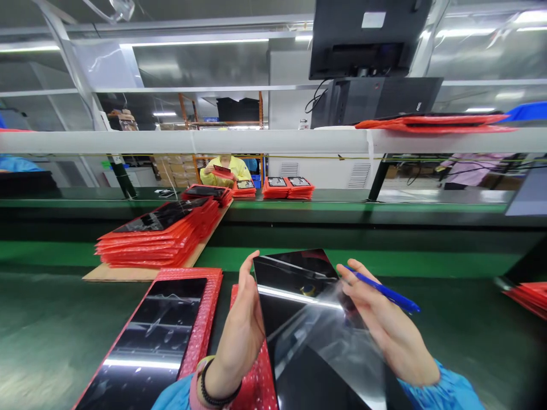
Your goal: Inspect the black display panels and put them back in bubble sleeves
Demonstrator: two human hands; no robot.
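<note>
Tilted up in front of me is a glossy black screen panel (290,270), reflecting a ceiling light. My left hand (239,336) grips it along its left edge, fingers behind and thumb at the side. A clear film (327,336) lies loose and wrinkled over the panel's face, its upper right part near my right fingertips. My right hand (384,324) is closed at the panel's right edge, with a blue pen (388,291) held between its fingers. Red bubble wrap (260,378) shows under the panel. To the left, another black panel (158,324) lies on red bubble-wrap bags (208,307).
A tall stack of red bags (145,247) with black panels stands on a board (122,273) at the back left. Smaller red stacks (288,188) sit beyond the ledge. More red bags (532,296) lie far right. A shelf rail (273,141) crosses ahead; a co-worker (237,168) sits opposite.
</note>
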